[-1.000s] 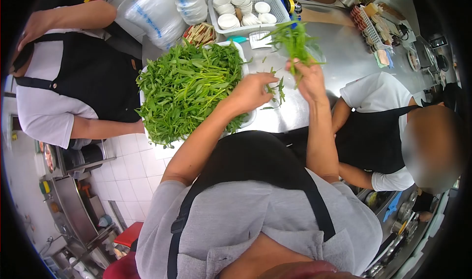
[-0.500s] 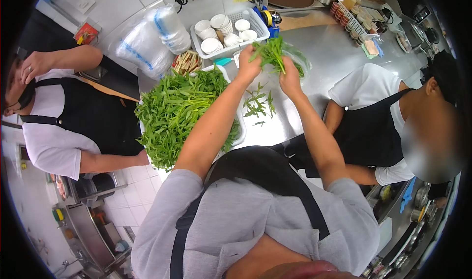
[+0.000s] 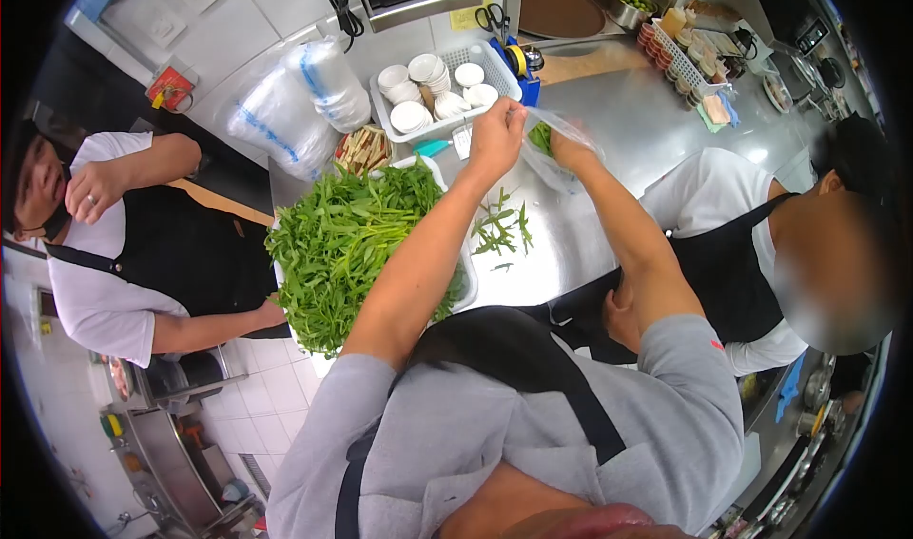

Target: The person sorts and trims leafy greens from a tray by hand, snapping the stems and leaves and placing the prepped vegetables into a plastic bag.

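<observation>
Greens (image 3: 540, 138) had moved from above the counter (image 3: 642, 92) into the clear bag (image 3: 544, 170); a slipped pinch could have let the rim fold and leaves spill. Left hand (image 3: 497, 140) was pinched closed on the rim; right hand (image 3: 573, 153) reached inside, fingers obscured, grip impossible to tell.

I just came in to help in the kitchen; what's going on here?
A person is handling leafy greens at a steel counter. Their left hand appears to hold the edge of a clear plastic bag, while their right hand reaches inside, where some greens show. A large heap of greens fills a white tub to the left, and a few loose sprigs lie on the counter. Co-workers stand on both sides.
</observation>
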`<control>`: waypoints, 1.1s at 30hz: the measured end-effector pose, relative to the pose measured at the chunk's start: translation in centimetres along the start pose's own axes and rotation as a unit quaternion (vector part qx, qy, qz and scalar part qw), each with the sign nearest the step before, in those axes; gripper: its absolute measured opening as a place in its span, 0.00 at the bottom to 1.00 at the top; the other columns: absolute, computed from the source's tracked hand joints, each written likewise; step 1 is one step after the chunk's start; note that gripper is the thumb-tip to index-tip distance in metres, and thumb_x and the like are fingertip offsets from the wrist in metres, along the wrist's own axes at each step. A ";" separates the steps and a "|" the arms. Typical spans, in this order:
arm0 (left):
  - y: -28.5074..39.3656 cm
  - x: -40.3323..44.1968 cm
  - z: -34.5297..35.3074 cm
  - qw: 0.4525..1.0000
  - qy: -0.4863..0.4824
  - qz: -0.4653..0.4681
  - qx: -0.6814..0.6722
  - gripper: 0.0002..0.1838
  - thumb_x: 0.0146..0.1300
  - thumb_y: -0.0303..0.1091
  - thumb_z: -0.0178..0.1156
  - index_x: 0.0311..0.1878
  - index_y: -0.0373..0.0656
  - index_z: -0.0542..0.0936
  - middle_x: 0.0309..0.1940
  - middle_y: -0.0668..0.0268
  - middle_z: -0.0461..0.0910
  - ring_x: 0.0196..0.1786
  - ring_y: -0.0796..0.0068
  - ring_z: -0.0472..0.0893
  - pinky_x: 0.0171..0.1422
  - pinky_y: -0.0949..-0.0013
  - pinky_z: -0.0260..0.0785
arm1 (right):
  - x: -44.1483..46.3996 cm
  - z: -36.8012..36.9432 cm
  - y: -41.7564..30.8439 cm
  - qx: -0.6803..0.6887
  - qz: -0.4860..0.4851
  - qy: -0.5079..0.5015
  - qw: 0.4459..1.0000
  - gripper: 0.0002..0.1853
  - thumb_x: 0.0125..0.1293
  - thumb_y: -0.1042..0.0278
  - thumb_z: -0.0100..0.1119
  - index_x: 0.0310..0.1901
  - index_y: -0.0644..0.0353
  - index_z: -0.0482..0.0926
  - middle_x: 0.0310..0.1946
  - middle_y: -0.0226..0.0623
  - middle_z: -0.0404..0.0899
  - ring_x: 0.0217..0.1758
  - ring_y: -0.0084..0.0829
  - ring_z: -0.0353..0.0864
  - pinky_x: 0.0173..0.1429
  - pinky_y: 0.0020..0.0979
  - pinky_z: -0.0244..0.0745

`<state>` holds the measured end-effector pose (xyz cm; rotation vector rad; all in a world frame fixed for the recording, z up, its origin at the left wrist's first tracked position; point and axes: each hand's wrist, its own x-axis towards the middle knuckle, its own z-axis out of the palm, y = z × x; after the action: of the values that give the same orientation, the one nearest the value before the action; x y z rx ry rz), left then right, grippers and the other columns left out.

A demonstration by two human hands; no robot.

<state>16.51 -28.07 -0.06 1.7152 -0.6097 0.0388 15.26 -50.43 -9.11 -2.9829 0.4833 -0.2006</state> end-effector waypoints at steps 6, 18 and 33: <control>0.7 -0.5 -1.6 1.000 -0.008 -0.014 -0.024 0.05 0.71 0.27 0.58 0.42 0.38 0.82 0.28 0.60 0.83 0.27 0.72 0.83 0.36 0.65 0.75 | -1.2 -7.0 -4.6 -0.016 -0.032 -0.054 0.998 0.17 0.70 0.66 0.49 0.52 0.60 0.85 0.53 0.54 0.83 0.58 0.51 0.83 0.62 0.48 0.77; 1.7 -1.7 -2.6 0.970 -0.102 0.059 0.213 0.19 0.61 0.19 0.54 0.53 0.34 0.85 0.53 0.42 0.77 0.55 0.42 0.80 0.63 0.51 0.73 | -4.1 -4.2 -0.6 -0.053 -0.053 -0.203 0.976 0.16 0.62 0.70 0.60 0.51 0.57 0.86 0.50 0.51 0.86 0.55 0.50 0.85 0.59 0.45 0.77; 9.4 -20.4 -24.8 0.975 0.127 0.026 0.182 0.13 0.67 0.21 0.64 0.54 0.39 0.86 0.53 0.59 0.84 0.53 0.71 0.83 0.55 0.71 0.75 | -20.3 -15.2 -14.5 0.414 -0.173 -0.156 0.880 0.11 0.72 0.74 0.61 0.53 0.66 0.85 0.47 0.46 0.89 0.46 0.35 0.88 0.54 0.32 0.80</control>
<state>2.48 1.41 7.47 2.0056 -0.4762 0.4232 -1.67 -31.62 5.49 -2.1559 -0.1620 0.0468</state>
